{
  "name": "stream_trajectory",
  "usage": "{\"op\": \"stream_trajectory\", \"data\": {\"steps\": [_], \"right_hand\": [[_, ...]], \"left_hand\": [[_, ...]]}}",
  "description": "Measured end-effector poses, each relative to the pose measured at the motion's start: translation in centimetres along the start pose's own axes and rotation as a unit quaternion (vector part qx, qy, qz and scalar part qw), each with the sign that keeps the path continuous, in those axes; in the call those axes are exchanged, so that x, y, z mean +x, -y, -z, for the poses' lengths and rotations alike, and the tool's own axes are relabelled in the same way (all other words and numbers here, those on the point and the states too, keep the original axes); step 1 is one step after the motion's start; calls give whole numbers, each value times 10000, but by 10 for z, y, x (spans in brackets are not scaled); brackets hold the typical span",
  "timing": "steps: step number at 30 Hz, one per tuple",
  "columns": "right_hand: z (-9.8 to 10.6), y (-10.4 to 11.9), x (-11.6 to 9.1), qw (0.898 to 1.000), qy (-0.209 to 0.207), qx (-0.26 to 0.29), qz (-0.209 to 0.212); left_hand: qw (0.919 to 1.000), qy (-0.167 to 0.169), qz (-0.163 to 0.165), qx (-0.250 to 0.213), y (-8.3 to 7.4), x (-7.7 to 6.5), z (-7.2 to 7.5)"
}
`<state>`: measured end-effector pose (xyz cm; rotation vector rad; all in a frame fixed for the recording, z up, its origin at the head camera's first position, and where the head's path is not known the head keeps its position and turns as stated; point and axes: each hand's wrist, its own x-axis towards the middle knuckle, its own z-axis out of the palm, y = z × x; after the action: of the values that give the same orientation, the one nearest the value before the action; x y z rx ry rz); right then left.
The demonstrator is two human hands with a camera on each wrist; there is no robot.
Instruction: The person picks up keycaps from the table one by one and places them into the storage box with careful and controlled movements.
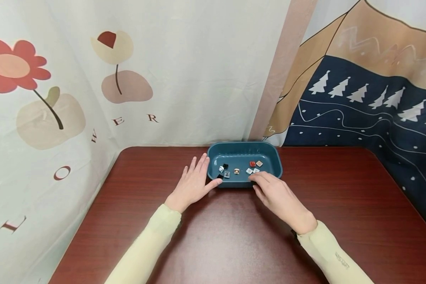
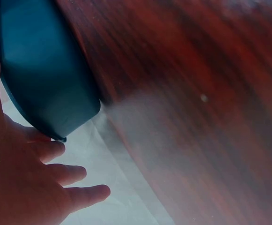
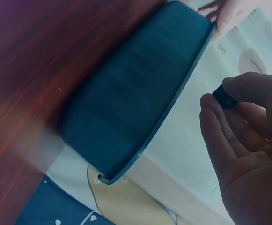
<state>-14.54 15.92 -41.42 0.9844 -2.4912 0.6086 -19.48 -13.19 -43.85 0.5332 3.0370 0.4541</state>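
A dark blue-green plastic tray (image 1: 239, 184) with rounded corners and a lipped rim stands at the table's far edge. My left hand (image 1: 193, 182) lies along its left end, fingers straight and spread, thumb at the front rim. Over the tray's front right part, my right hand (image 1: 278, 197) pinches a small black squarish piece (image 3: 225, 97) between thumb and fingertips. Inside the tray are several small square pieces: a red piece (image 1: 253, 163), a tan piece (image 1: 259, 163), a grey piece (image 1: 227, 174), a black piece (image 1: 225, 166) and white ones (image 1: 249, 170).
The dark red wood-grain table (image 1: 213, 236) reaches from the tray toward me. Behind it hangs a pale curtain (image 1: 198, 79) printed with flowers and letters, and a dark blue cloth (image 1: 340, 118) with white trees at the right.
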Motion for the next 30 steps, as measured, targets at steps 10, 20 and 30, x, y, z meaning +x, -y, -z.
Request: {"op": "stream_trajectory", "data": {"steps": [10, 20, 30], "right_hand": [[-11, -18, 18, 9985, -485, -145, -203], [-17, -26, 35, 9972, -147, -28, -728], [-26, -27, 51, 9901, 627, 94, -1253]], "left_hand": [[10000, 14, 9, -25, -1, 0, 1], [10000, -17, 38, -25, -1, 1, 1], [9999, 104, 90, -72, 0, 1, 1]]}}
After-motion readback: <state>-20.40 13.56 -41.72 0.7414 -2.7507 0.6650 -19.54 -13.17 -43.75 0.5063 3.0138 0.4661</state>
